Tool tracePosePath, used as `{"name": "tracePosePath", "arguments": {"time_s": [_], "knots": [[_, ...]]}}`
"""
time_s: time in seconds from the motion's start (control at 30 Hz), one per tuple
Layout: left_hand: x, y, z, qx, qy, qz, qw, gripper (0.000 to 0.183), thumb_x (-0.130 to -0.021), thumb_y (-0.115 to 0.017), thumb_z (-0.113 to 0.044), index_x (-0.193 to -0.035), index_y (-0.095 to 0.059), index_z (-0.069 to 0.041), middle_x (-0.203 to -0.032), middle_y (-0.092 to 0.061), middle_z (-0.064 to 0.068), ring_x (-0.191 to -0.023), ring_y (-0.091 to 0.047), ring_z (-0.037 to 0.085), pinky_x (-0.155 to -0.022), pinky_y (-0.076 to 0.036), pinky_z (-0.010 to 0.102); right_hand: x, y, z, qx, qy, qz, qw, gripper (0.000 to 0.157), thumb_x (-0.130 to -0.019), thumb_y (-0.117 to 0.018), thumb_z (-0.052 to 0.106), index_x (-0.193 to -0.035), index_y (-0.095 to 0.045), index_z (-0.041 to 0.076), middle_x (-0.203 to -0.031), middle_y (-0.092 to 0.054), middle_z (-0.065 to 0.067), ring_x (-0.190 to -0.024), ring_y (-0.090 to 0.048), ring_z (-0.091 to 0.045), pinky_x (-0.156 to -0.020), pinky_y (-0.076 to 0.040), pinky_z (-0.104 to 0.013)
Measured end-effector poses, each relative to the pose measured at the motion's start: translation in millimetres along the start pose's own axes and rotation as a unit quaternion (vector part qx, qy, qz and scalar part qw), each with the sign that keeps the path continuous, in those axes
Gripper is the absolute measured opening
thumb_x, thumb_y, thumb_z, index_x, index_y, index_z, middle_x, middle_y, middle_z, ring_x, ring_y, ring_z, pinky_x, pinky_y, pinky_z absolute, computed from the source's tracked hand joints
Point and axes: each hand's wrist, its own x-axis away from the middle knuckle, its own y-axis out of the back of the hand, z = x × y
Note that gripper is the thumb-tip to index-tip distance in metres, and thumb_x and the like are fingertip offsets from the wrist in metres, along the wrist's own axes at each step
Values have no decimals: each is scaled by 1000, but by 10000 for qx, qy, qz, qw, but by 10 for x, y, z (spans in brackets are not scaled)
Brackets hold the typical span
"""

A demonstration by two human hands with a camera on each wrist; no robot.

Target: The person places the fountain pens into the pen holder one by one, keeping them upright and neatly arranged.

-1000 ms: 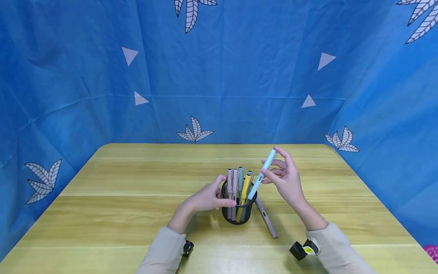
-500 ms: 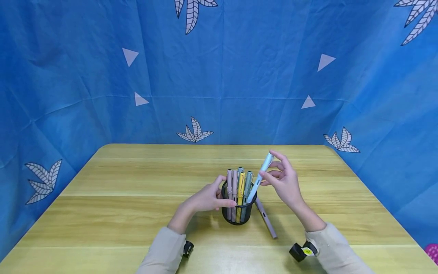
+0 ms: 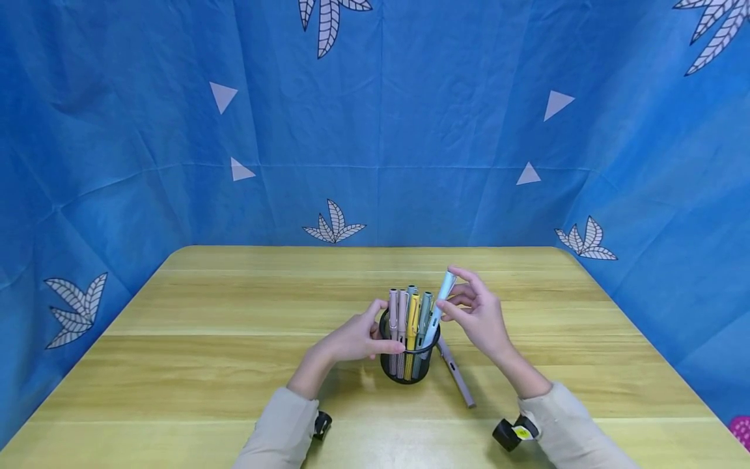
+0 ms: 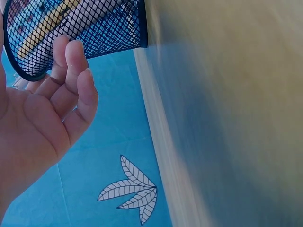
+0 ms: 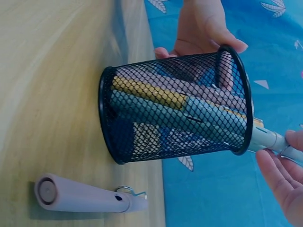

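Observation:
A black mesh pen cup (image 3: 420, 352) stands upright on the table. My left hand (image 3: 351, 335) grips it by the rim, thumb on the near side and fingers on the far side. Between the thumb and fingers of my right hand (image 3: 483, 319) is a light blue pen (image 3: 435, 317), pinched near its cap and tilted. Its lower part is inside the cup, seen through the mesh in the right wrist view. Two lilac pens (image 3: 393, 319), a yellow pen (image 3: 411, 326) and grey-green pens (image 3: 423, 320) stand in the cup.
Another lilac pen (image 3: 457, 374) lies on the wooden table (image 3: 205, 378), just right of the cup; its end (image 5: 47, 191) faces the right wrist camera. A blue patterned cloth (image 3: 375, 130) hangs behind the table.
My right hand has moved left and slightly down, bringing the light blue pen deeper into the cup. The yellow pen has shifted left and stands straighter. My left hand has stayed put.

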Motion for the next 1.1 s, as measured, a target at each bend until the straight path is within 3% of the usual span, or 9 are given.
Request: {"name": "tracePosePath", "arguments": {"time_s": [0.23, 0.43, 0.67, 1.1], "knots": [[-1, 2, -18, -8, 52, -23, 10000, 77, -76, -69, -40, -133, -25, -12, -64, -52, 8, -61, -55, 33, -55, -43, 32, 21, -54, 122, 336, -60, 112, 9994, 48, -74, -60, -19, -118, -44, -14, -75, -57, -26, -60, -58, -19, -51, -50, -42], [-1, 5, -17, 21, 42, -7, 10000, 77, -76, -68, -40, -133, -24, -12, -64, -53, 8, -61, -55, 33, -56, -44, 33, 28, -64, 109, 596, -11, 152, 9981, 42, -74, -61, -18, -114, -48, -13, -74, -57, -22, -59, -58, -25, -53, -51, -35], [-5, 7, -17, 23, 16, -2, 10000, 77, -76, -68, -40, -133, -25, -12, -64, -53, 8, -61, -56, 33, -55, -44, 33, 44, -74, 92, 644, -70, 172, 9978, 41, -73, -62, -17, -111, -48, -13, -74, -57, -21, -61, -58, -21, -54, -50, -26], [1, 11, -21, 73, 55, 9, 10000, 77, -77, -68, -40, -134, -24, -11, -65, -53, 8, -62, -56, 34, -56, -44, 33, 57, -96, 131, 1083, -45, 307, 9936, 36, -73, -64, -14, -106, -50, -12, -74, -60, -19, -65, -56, -15, -58, -49, -25]]}}
